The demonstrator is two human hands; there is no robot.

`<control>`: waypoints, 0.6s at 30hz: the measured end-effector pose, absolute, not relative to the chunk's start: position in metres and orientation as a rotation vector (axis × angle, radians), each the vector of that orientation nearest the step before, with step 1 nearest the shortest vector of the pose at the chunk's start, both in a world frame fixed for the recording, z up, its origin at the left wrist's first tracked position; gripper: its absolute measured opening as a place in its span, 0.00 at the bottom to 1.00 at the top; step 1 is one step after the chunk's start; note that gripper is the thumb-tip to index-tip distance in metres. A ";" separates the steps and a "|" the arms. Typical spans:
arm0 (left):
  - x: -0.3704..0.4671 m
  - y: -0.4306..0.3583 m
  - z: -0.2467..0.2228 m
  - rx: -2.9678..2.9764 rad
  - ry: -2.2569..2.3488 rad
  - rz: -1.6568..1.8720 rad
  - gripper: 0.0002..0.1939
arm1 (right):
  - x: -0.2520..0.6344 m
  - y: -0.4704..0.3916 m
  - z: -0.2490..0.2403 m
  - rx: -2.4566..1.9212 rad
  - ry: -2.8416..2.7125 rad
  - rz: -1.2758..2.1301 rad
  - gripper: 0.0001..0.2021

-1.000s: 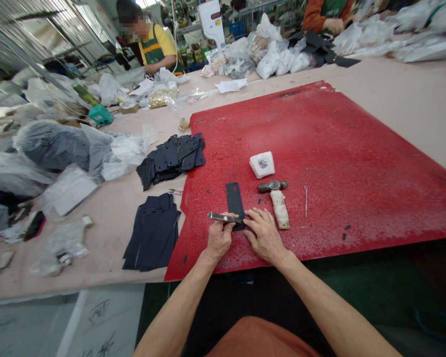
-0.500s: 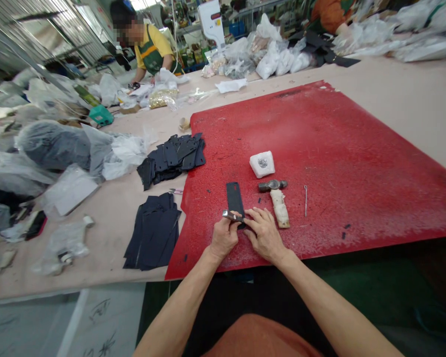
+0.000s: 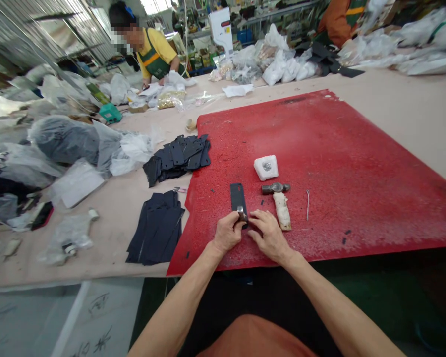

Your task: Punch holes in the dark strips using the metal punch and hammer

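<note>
My left hand (image 3: 227, 233) is closed around a metal punch (image 3: 241, 212), which stands nearly upright over the lower part of a black strip (image 3: 238, 194). This strip has a slot near its far end and lies flat on the red mat. My right hand (image 3: 270, 234) rests at the strip's right edge, thumb and fingers apart, with nothing seen in it. Just beyond that hand lies a hammer (image 3: 282, 210), its handle wrapped in white. A white block (image 3: 265, 167) with a grey patch on top sits farther back.
The red mat (image 3: 342, 158) covers much of the table. On its right lies a thin metal pin (image 3: 307, 205). Left of the mat are a stack of black pieces (image 3: 154, 228) and a heap of punched ones (image 3: 182, 156). Plastic bags (image 3: 67, 144) crowd the left; a co-worker (image 3: 158, 52) stands across.
The punch in my left hand has swung from lying slanted to nearly upright over the strip. My right fingers have drawn slightly away from it. The view has shifted a little.
</note>
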State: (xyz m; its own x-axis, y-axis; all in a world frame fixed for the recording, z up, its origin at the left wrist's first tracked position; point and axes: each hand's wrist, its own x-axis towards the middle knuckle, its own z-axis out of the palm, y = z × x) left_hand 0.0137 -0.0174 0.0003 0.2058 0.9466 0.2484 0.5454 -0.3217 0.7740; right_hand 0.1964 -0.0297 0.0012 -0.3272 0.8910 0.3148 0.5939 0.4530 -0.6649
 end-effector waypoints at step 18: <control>0.017 -0.019 0.004 1.975 1.476 0.939 0.04 | 0.239 0.023 0.028 -2.089 -1.230 1.098 0.20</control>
State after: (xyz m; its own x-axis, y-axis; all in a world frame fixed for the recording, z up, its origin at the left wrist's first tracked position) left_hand 0.0167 -0.0186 0.0041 0.1750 0.9572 0.2305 0.6143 -0.2891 0.7342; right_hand 0.2394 0.0228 0.0281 0.2760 0.8751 -0.3974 0.4936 -0.4839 -0.7226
